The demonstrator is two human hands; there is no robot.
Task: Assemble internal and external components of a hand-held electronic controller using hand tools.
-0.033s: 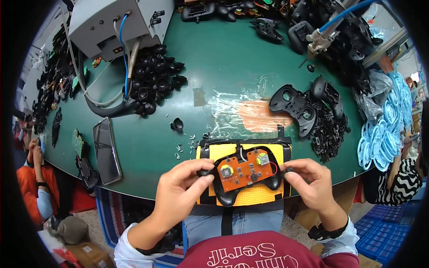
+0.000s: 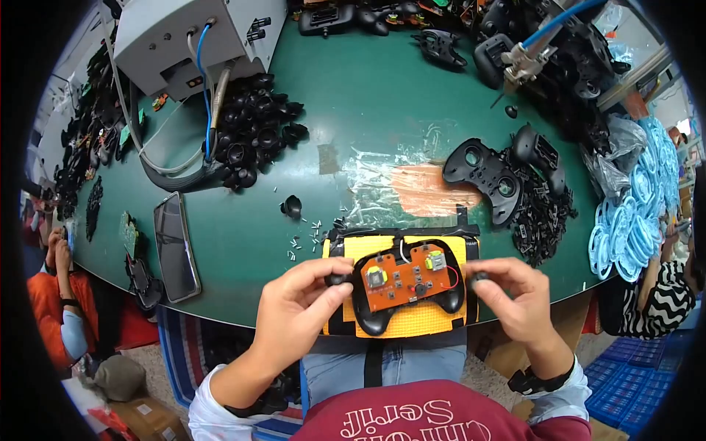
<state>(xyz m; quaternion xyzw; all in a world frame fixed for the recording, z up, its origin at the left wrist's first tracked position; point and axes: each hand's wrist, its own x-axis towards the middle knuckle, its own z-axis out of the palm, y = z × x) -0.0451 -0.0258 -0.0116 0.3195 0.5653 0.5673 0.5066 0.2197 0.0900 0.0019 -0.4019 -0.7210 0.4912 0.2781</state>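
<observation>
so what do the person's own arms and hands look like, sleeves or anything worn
Both hands are bare, no gloves. The left hand leads into a white sleeve pushed up toward the elbow. The right hand has a black band at the wrist, then a white cuff.

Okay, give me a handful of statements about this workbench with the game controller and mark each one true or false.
1. An orange circuit board sits inside the open black controller shell. True.
2. The shell rests on a blue pad. False: the pad under it is yellow.
3. The left hand pinches a small black part at the shell's left edge. True.
4. The right hand rests flat on the table, away from the shell. False: it is raised at the shell's right edge, its fingers on a small black piece.
5. A flat dark phone lies on the green table to the person's left. True.
</observation>
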